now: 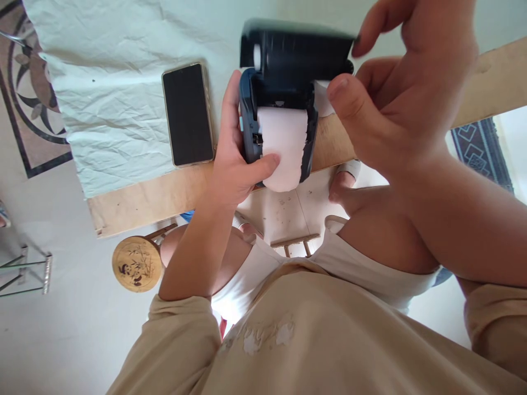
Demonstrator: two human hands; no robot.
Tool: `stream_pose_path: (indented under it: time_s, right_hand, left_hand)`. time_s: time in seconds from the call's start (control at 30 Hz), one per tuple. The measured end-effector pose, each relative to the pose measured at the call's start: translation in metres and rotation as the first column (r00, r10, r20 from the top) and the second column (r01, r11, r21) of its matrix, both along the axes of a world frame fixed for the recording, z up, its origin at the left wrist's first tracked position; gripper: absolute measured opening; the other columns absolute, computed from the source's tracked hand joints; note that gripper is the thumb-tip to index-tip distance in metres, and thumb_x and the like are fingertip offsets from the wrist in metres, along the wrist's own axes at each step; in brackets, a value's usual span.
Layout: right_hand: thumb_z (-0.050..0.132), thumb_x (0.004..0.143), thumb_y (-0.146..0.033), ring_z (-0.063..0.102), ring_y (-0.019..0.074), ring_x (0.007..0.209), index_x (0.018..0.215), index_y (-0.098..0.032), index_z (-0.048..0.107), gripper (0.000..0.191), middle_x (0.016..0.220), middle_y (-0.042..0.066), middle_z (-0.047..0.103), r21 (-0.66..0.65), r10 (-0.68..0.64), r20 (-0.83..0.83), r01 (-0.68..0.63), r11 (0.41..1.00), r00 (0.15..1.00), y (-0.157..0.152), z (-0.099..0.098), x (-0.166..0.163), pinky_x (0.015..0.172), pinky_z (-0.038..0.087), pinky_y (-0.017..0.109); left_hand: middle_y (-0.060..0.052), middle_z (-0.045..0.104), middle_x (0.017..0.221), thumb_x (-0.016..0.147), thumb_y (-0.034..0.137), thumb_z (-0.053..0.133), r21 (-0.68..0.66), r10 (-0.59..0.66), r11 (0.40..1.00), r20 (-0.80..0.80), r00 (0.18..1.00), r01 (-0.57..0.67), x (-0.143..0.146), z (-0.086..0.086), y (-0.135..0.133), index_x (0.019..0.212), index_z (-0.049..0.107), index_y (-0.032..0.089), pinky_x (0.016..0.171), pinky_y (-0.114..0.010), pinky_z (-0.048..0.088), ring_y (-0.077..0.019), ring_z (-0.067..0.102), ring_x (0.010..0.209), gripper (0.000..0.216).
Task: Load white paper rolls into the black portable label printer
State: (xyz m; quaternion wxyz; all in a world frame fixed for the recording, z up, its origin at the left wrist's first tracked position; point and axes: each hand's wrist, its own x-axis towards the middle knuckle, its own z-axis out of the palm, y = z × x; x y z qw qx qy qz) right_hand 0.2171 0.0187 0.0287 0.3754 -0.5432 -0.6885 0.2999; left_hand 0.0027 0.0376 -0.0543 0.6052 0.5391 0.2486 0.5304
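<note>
Shirt (313,340) fills the near field; both forearms rise from it to the table (144,197).

Printer (284,82): dark body, held over the table's near edge; long axis runs away from the person; near end overhangs the edge; lid (296,49) stands open at the far end. Roll (282,142): white, seated in the open bay, its near end projecting past the body toward the person.

Left hand (233,164): closed on the printer's left side; fingers laid along that side, thumb pressed on the roll.

Right hand (395,93): close to the camera, at the lid's right end; forefinger tip at the lid corner, thumb just beside the body; gap between them narrow; whether they pinch the lid cannot be told.

Clearances: phone (187,112) lies screen up just left of the left hand, long axis parallel to the printer, on a creased cloth (102,82); cloth left of the phone is bare; cloth stops short of the table edge, leaving a wood strip. Stool (137,263) stands on the floor below that edge.
</note>
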Motion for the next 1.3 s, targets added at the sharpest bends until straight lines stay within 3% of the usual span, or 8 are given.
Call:
stream_pose_path:
  time_s: [0.13, 0.23, 0.4, 0.63, 0.8, 0.93, 1.2, 1.3]
  right_hand:
    - [0.063, 0.089, -0.045, 0.044, 0.0004, 0.065, 0.119, -0.022, 0.065, 0.038, 0.089, 0.0, 0.059, 0.299, 0.01, 0.034, -0.02, 0.954, 0.999, 0.002, -0.007, 0.0, 0.058, 0.035, 0.02]
    - [0.068, 0.087, -0.034, 0.039, -0.0016, 0.062, 0.097, -0.016, 0.071, 0.021, 0.091, 0.002, 0.062, 0.408, 0.073, 0.104, -0.11, 0.906, 0.992, 0.004, -0.011, 0.0, 0.055, 0.037, 0.017]
    - [0.069, 0.085, -0.024, 0.04, -0.0008, 0.062, 0.103, -0.016, 0.071, 0.02, 0.093, 0.003, 0.061, 0.411, 0.125, 0.15, -0.177, 0.894, 0.981, 0.005, -0.015, -0.001, 0.053, 0.035, 0.017]
    - [0.064, 0.085, -0.024, 0.036, 0.0006, 0.054, 0.093, -0.019, 0.063, 0.01, 0.058, -0.006, 0.048, 0.177, 0.17, 0.147, -0.195, 0.965, 0.974, -0.002, -0.008, -0.007, 0.061, 0.035, 0.02]
    - [0.064, 0.084, -0.028, 0.044, 0.0012, 0.044, 0.131, -0.017, 0.056, 0.049, 0.054, -0.011, 0.048, -0.008, 0.153, -0.056, -0.153, 0.988, 0.987, -0.007, -0.004, -0.011, 0.059, 0.04, 0.02]
    - [0.068, 0.081, -0.024, 0.058, 0.0063, 0.046, 0.155, -0.019, 0.04, 0.079, 0.054, -0.011, 0.058, -0.168, 0.156, -0.131, -0.177, 0.97, 0.979, -0.007, -0.003, -0.01, 0.054, 0.047, 0.018]
    - [0.071, 0.079, -0.019, 0.056, 0.008, 0.045, 0.156, -0.017, 0.037, 0.085, 0.049, -0.011, 0.055, -0.237, 0.131, -0.082, -0.147, 0.96, 0.988, -0.004, -0.003, -0.01, 0.051, 0.045, 0.018]
    - [0.071, 0.079, -0.022, 0.052, 0.0064, 0.046, 0.153, -0.018, 0.041, 0.08, 0.05, -0.01, 0.055, -0.188, 0.083, -0.039, -0.088, 0.978, 0.996, -0.005, -0.006, -0.008, 0.055, 0.041, 0.019]
  left_hand:
    - [-0.002, 0.065, 0.125, 0.062, 0.037, 0.089, -0.051, 0.047, 0.998, -0.033, 0.998, -0.048, 0.001, -0.006, 0.002, 0.15, 0.044, 0.046, 0.099, -0.042, 0.059, -0.0298, 0.067, 0.122, 0.099]
    - [-0.002, 0.062, 0.128, 0.056, 0.044, 0.089, -0.041, 0.071, 0.997, -0.02, 0.997, -0.072, 0.004, -0.011, 0.005, 0.148, 0.042, 0.047, 0.094, -0.043, 0.061, -0.0314, 0.066, 0.122, 0.103]
    - [-0.002, 0.06, 0.135, 0.053, 0.05, 0.087, -0.029, 0.063, 0.997, -0.039, 0.997, -0.065, 0.007, -0.012, 0.008, 0.147, 0.039, 0.047, 0.089, -0.041, 0.059, -0.0295, 0.066, 0.117, 0.105]
    - [0.002, 0.061, 0.135, 0.071, 0.054, 0.083, -0.046, 0.041, 0.998, 0.066, 0.997, -0.038, 0.01, 0.008, -0.004, 0.135, 0.049, 0.043, 0.111, -0.041, 0.052, -0.0243, 0.06, 0.132, 0.073]
    - [-0.001, 0.068, 0.112, 0.091, 0.042, 0.069, -0.2, 0.016, 0.98, 0.047, 0.999, -0.006, 0.01, 0.024, -0.017, 0.125, 0.062, 0.035, 0.085, -0.035, 0.058, -0.0224, 0.071, 0.104, 0.035]
    - [-0.002, 0.07, 0.11, 0.085, 0.04, 0.071, -0.215, 0.001, 0.976, 0.075, 0.997, 0.015, 0.009, 0.027, -0.016, 0.122, 0.064, 0.036, 0.076, -0.036, 0.057, -0.026, 0.073, 0.103, 0.038]
    - [-0.001, 0.072, 0.11, 0.079, 0.041, 0.074, -0.234, 0.014, 0.972, 0.032, 0.999, -0.006, 0.009, 0.024, -0.011, 0.126, 0.061, 0.037, 0.062, -0.032, 0.053, -0.0257, 0.074, 0.097, 0.049]
    - [-0.003, 0.073, 0.114, 0.08, 0.055, 0.072, -0.2, 0.042, 0.979, 0.037, 0.998, -0.034, 0.013, 0.029, -0.012, 0.117, 0.066, 0.034, 0.078, -0.038, 0.061, -0.0319, 0.068, 0.121, 0.044]
